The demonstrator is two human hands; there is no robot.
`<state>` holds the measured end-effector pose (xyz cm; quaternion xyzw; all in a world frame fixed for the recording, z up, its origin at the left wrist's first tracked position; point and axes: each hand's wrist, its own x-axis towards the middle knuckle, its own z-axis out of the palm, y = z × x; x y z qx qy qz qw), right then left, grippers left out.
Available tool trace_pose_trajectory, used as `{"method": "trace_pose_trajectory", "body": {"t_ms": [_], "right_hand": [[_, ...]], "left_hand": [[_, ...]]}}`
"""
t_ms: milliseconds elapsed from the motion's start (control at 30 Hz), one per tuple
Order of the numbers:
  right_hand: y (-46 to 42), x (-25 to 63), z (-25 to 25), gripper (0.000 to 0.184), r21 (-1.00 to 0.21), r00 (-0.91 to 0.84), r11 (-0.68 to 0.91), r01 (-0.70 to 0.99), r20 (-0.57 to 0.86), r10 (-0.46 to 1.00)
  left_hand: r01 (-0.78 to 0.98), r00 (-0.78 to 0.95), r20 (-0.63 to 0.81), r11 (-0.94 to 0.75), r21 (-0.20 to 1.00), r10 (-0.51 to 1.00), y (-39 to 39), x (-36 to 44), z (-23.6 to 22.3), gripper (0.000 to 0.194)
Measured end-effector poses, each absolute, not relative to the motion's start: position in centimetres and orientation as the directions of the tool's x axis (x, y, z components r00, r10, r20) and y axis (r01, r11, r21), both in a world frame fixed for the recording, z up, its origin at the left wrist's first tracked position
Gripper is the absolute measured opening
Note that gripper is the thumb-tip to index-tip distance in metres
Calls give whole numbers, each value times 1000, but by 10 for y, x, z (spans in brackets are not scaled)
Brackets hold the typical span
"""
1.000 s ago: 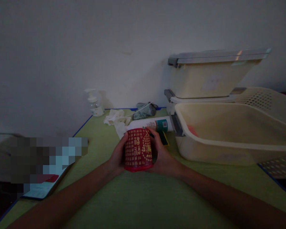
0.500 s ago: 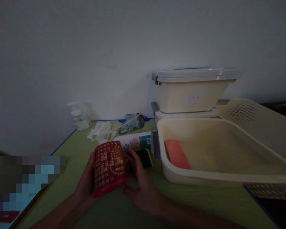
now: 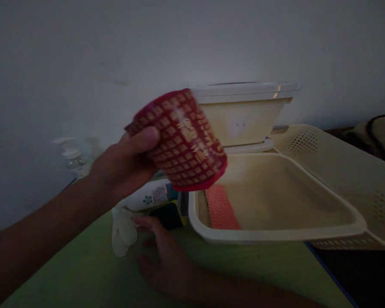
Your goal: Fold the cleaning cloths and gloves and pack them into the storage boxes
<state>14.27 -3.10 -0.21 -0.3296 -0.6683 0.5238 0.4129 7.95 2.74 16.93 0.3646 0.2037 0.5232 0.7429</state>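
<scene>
My left hand (image 3: 122, 164) is closed around one side of a red cylindrical container (image 3: 182, 147) with gold characters. It holds the container raised and tilted, its lower end over the left rim of a cream basin (image 3: 276, 235). Low over the green table, my right hand (image 3: 170, 265) has its thumb and fingers apart. Its fingertips reach a pale, limp, rounded piece (image 3: 123, 235) on the table; I cannot tell whether they touch it. Behind that hand are a dark sponge with a yellow edge (image 3: 168, 214) and a white bottle lying on its side (image 3: 150, 194).
A pink textured cloth (image 3: 223, 209) lies inside the basin's left end. Behind it stands a cream lidded box (image 3: 244, 119), and a perforated basket (image 3: 346, 162) extends at right. A pump bottle (image 3: 73, 160) stands at the back left by the wall.
My left hand has lifted the red container up and to the right, towards the basin. My right hand has come away from it, down to the left. The pale piece now shows beside it.
</scene>
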Motion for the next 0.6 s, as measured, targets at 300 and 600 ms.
{"method": "trace_pose_trajectory", "body": {"t_ms": [300,600], "right_hand": [[-26,135,-18,52,-967,-441,246,63,194,876],[-28,133,-22,47,-959,-429,273,78,215,877]], "left_hand": [[-120,682,159,-105,987,714,70,168,146,65],[179,882,171,-648,740,439,86,208,123,48]]}}
